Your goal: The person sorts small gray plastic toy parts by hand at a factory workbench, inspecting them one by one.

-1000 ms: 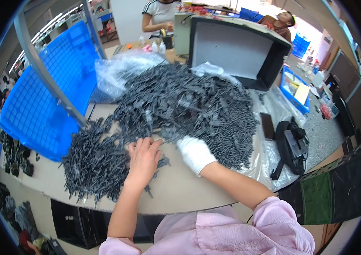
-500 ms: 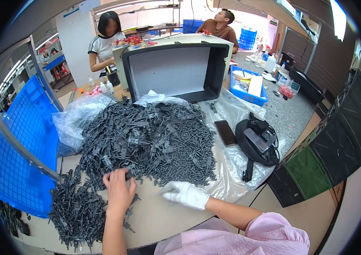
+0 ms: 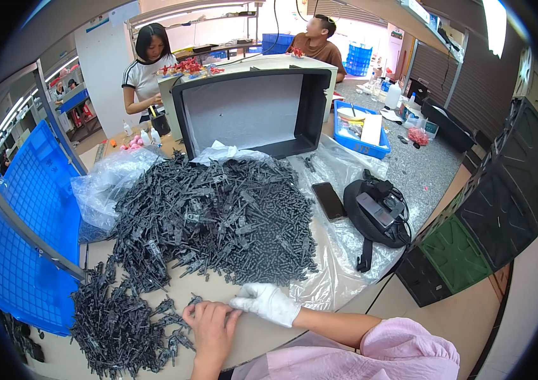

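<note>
My bare left hand (image 3: 210, 326) is closed over the near table edge, its fingers curled. Whatever it may hold is hidden. A small black plastic part (image 3: 195, 299) shows just beyond its fingertips; whether gripped or lying there, I cannot tell. Close beside it, my right hand (image 3: 267, 304), in a white glove, has bent fingers pressed together near the left thumb, their contents hidden. Beyond both hands spreads a large heap of black plastic parts (image 3: 218, 202), long pieces at left and short stubby ones (image 3: 275, 247) at right. A smaller pile (image 3: 117, 323) lies left of my left hand.
A tilted black bin (image 3: 250, 107) stands behind the heap. To the right are a phone (image 3: 329, 201), a black pouch (image 3: 376, 212) and a blue tray (image 3: 360, 130). A blue crate (image 3: 28, 234) flanks the left. Two people are beyond the table.
My left hand has drawn back from the heap's front edge, toward me and rightward, to my gloved hand. The gloved hand has shifted slightly left and nearer to me.
</note>
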Demonstrator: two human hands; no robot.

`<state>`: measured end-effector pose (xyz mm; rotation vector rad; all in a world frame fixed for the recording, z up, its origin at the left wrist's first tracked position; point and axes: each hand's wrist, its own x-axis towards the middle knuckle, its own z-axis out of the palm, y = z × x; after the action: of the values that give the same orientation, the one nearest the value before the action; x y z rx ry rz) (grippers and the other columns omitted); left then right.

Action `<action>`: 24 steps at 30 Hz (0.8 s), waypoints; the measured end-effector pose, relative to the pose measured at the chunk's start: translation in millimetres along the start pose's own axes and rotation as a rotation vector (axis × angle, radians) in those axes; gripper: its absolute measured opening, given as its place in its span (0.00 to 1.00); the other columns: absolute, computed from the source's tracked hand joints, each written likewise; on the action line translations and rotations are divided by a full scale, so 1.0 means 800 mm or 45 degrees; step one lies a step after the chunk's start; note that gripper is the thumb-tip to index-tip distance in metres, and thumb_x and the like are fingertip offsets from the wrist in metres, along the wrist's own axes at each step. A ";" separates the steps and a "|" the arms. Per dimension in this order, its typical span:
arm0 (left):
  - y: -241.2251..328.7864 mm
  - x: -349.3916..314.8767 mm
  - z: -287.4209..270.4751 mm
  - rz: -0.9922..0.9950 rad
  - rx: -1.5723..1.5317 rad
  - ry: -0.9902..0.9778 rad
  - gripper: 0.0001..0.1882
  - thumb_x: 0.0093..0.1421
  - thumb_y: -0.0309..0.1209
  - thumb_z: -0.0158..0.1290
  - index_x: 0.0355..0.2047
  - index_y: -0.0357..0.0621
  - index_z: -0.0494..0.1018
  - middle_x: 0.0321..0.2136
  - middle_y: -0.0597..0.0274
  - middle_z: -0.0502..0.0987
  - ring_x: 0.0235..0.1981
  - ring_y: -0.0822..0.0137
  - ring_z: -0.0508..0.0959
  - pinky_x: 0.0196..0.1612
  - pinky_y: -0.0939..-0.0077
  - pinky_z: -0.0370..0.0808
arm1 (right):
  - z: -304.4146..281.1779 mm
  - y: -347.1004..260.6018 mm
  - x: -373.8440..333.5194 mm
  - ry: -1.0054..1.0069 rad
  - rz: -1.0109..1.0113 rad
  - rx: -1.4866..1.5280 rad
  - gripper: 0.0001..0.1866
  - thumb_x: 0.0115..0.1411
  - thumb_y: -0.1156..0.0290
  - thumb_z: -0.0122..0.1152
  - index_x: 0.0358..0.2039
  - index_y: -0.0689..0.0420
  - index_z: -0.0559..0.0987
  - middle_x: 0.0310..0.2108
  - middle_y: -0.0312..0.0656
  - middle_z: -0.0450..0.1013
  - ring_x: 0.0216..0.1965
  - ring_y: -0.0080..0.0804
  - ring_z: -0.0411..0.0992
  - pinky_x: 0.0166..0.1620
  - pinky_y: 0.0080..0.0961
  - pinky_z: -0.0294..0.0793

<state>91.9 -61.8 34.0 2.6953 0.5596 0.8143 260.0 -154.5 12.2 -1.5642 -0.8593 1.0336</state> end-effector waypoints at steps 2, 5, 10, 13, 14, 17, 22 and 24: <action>-0.004 -0.004 -0.001 -0.028 -0.076 -0.017 0.12 0.57 0.33 0.67 0.36 0.48 0.75 0.35 0.67 0.79 0.44 0.61 0.76 0.60 0.50 0.57 | -0.003 -0.007 -0.006 -0.038 0.020 -0.059 0.14 0.70 0.60 0.66 0.42 0.59 0.84 0.34 0.33 0.79 0.36 0.17 0.73 0.42 0.20 0.74; -0.015 -0.014 0.004 -0.096 -0.110 0.053 0.11 0.58 0.33 0.67 0.36 0.48 0.76 0.35 0.67 0.79 0.44 0.61 0.76 0.60 0.50 0.57 | -0.004 -0.018 -0.014 -0.216 0.102 0.263 0.21 0.68 0.53 0.66 0.45 0.61 0.81 0.34 0.37 0.77 0.34 0.22 0.74 0.40 0.25 0.77; -0.022 -0.014 0.008 -0.103 -0.150 0.000 0.13 0.57 0.36 0.68 0.37 0.48 0.76 0.36 0.67 0.79 0.45 0.60 0.76 0.61 0.49 0.57 | -0.003 -0.015 -0.002 -0.261 0.132 0.192 0.21 0.70 0.53 0.64 0.49 0.60 0.81 0.35 0.37 0.79 0.35 0.21 0.76 0.37 0.24 0.78; -0.013 -0.006 -0.007 -0.137 -0.039 -0.069 0.26 0.54 0.45 0.69 0.48 0.46 0.76 0.47 0.61 0.77 0.52 0.56 0.73 0.63 0.48 0.56 | -0.020 -0.028 -0.008 -0.085 0.127 -0.049 0.19 0.69 0.54 0.64 0.46 0.59 0.82 0.33 0.39 0.80 0.32 0.22 0.77 0.36 0.24 0.78; -0.021 -0.004 -0.001 -0.130 -0.003 -0.049 0.30 0.54 0.45 0.68 0.54 0.44 0.74 0.49 0.58 0.76 0.54 0.54 0.72 0.63 0.47 0.56 | -0.024 -0.038 -0.006 -0.040 0.203 -0.008 0.19 0.69 0.55 0.64 0.46 0.59 0.83 0.32 0.39 0.81 0.32 0.22 0.77 0.36 0.24 0.78; -0.037 -0.015 0.017 -0.199 -0.016 -0.087 0.23 0.57 0.42 0.67 0.50 0.45 0.78 0.43 0.62 0.77 0.51 0.59 0.74 0.63 0.47 0.56 | -0.024 -0.026 0.000 -0.092 0.260 -0.011 0.18 0.69 0.56 0.65 0.45 0.60 0.83 0.34 0.39 0.81 0.34 0.22 0.78 0.37 0.26 0.78; -0.043 -0.026 0.017 -0.178 -0.059 -0.123 0.16 0.58 0.39 0.67 0.45 0.48 0.83 0.37 0.67 0.79 0.47 0.62 0.75 0.63 0.49 0.56 | -0.003 -0.012 0.009 -0.015 0.074 -0.379 0.12 0.71 0.62 0.64 0.41 0.59 0.82 0.27 0.33 0.75 0.27 0.18 0.70 0.31 0.21 0.72; -0.044 -0.029 0.018 -0.176 -0.070 -0.115 0.16 0.59 0.39 0.67 0.44 0.49 0.83 0.36 0.68 0.79 0.47 0.62 0.75 0.63 0.49 0.56 | 0.003 -0.015 0.009 0.004 0.000 -0.471 0.11 0.70 0.63 0.64 0.41 0.59 0.81 0.27 0.35 0.75 0.28 0.21 0.69 0.33 0.24 0.72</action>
<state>72.2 -42.8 -1.2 2.5954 0.6828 0.6582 259.8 -144.5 22.6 -1.8710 -1.0937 0.9065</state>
